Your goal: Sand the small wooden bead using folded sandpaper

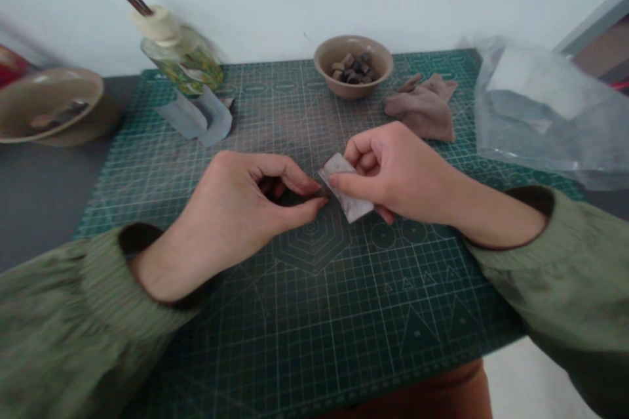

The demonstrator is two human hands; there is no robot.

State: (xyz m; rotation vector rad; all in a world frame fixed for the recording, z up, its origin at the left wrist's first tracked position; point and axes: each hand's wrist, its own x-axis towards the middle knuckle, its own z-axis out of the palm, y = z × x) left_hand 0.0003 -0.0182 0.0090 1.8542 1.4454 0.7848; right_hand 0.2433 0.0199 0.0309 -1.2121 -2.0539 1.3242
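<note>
Between the thumb and fingers of my right hand (pixel 393 173) is a folded piece of sandpaper (pixel 362 208), pale grey and worn, its edge facing left. My left hand (pixel 250 199) is pinched closed just left of it. Something small and dark shows at those fingertips, mostly hidden, and I cannot make out its kind. The fingertips are close to the sandpaper; whether they touch is unclear. Both hands are over the middle of a green cutting mat (pixel 295 327) with printed grid lines.
A brown bowl (pixel 328 81) of small dark chunks stands at the back, beside a crumpled brownish cloth (pixel 425 111). Curled grey sheets (pixel 216 120) lie near a reed diffuser bottle (pixel 196 58). Another bowl (pixel 93 104) is at far left, a clear plastic bag (pixel 550 137) at right.
</note>
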